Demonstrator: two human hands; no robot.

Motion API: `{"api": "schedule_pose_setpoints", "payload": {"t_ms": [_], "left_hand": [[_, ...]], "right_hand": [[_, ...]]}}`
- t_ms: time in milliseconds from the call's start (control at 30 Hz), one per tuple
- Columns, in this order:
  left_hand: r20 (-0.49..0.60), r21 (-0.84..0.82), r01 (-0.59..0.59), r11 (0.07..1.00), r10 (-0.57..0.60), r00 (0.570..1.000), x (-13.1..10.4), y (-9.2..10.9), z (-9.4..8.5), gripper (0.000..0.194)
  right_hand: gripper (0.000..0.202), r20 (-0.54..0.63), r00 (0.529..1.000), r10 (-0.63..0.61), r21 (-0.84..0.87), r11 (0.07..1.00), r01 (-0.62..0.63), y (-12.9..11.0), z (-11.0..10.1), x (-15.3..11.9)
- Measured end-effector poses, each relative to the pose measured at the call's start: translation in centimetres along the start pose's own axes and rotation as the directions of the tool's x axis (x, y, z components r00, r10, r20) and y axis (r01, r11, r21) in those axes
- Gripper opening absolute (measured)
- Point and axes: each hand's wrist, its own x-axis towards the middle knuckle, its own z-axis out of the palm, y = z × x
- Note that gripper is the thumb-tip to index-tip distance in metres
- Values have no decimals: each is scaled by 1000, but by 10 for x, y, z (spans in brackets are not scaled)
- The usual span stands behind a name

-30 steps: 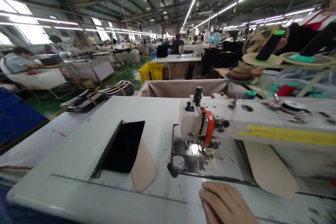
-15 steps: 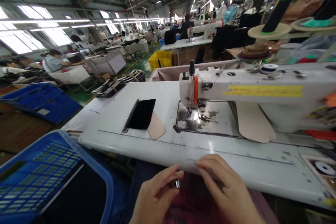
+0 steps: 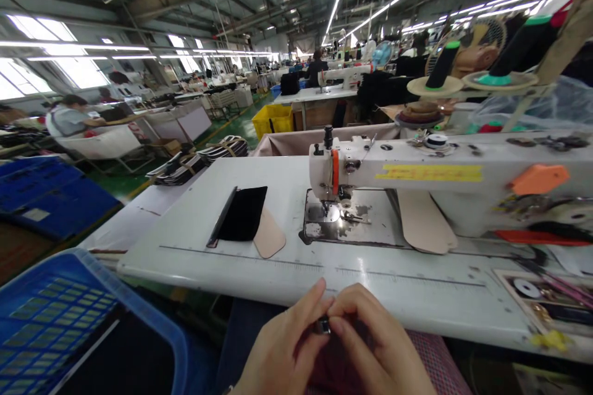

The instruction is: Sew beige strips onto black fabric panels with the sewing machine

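Note:
Over my lap, in front of the table edge, my left hand pinches a small shiny metal bobbin case between thumb and fingers. My right hand is right beside it, thumb and forefinger pinched together at the case's right side. Whatever lies between those right fingertips is too small to make out. Beyond my hands stands a white sewing machine on the white table. Left of its needle plate lies a black fabric piece with a dark strip along one edge, partly covering a beige panel.
A blue plastic basket with dark material is at my left. Another beige panel lies under the machine arm. A tray of small parts is set into the table at right. Black thread cones stand behind the machine.
My right hand has moved left to meet my left hand, closing the gap at the bobbin case. The head view has turned slightly right and tilted up.

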Motion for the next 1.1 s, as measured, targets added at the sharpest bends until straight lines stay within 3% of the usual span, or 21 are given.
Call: {"api": "schedule_pose_setpoints", "payload": {"t_ms": [67,167,300,433,633,800,900,1000,1100], "left_hand": [[-9,-169,146,975,-150,989,0,0,4,60],[-15,-443,298,846,-340,940,1,3,11,42],[33,-545,393,741,-449,893,5,7,12,35],[100,-526,450,722,-473,875,8,11,12,33],[135,-640,435,633,-464,875,11,11,17,36],[169,-638,470,610,-485,858,11,6,16,39],[158,-695,428,577,-459,874,12,5,18,33],[159,-750,401,526,-445,881,13,5,21,28],[181,-761,432,484,-480,858,13,4,23,30]], "right_hand": [[18,4,998,58,26,998,-58,2,1,2],[26,-45,980,196,115,975,-190,5,-1,2],[23,-17,969,246,127,962,-242,6,-4,4],[20,78,971,226,102,967,-233,7,-2,6],[28,-13,955,296,158,944,-290,11,-10,9],[18,141,951,274,154,943,-295,12,-9,11],[23,81,965,251,183,948,-262,15,-6,9],[27,4,939,343,352,879,-323,19,-5,8],[29,2,893,450,623,698,-353,21,-8,9]]}}
